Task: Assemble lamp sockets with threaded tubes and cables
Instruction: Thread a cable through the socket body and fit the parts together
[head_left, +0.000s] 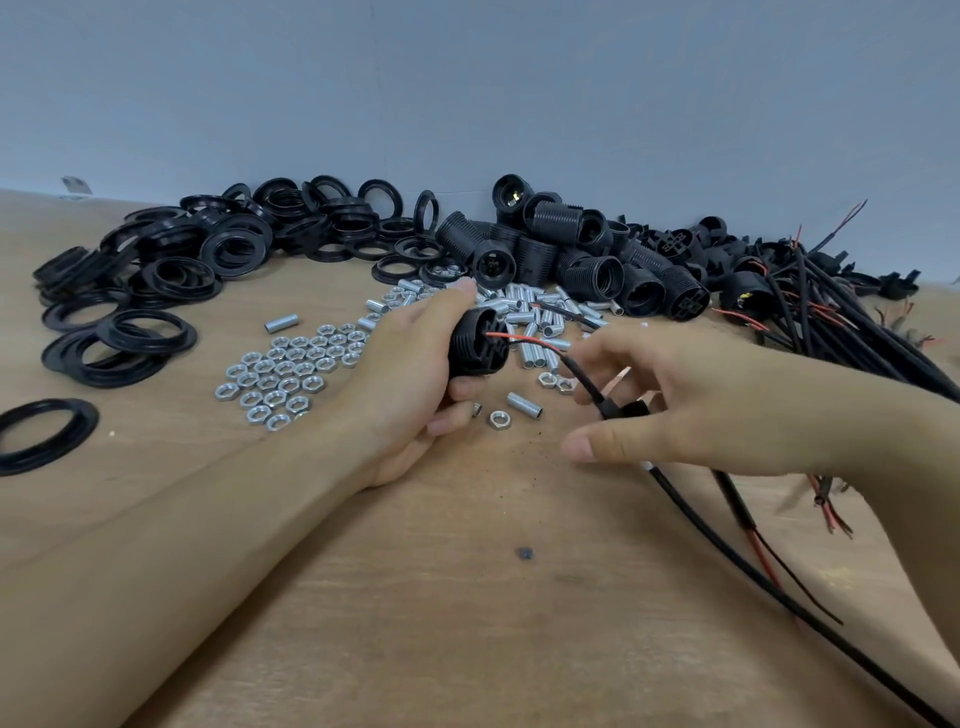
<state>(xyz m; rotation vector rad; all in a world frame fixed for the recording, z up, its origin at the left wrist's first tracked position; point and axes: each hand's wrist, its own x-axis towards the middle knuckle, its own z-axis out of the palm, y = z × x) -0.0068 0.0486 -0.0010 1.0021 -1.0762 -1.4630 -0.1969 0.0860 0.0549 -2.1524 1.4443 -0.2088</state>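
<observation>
My left hand (415, 379) grips a black lamp socket (478, 343) just above the wooden table, its back end turned to the right. A red and a black wire run out of that end into a black cable (587, 382). The cable passes into my right hand (670, 400), whose fingers curl around it and around a small black part with a copper strip (618, 376). From there the cable trails down to the lower right corner.
Black rings (182, 270) lie heaped at the back left, and one ring (47, 431) lies alone at the left edge. Black sockets (587, 260) pile against the wall. Steel nuts (285, 374) and threaded tubes (535, 322) lie mid-table. A cable bundle (841, 322) lies right.
</observation>
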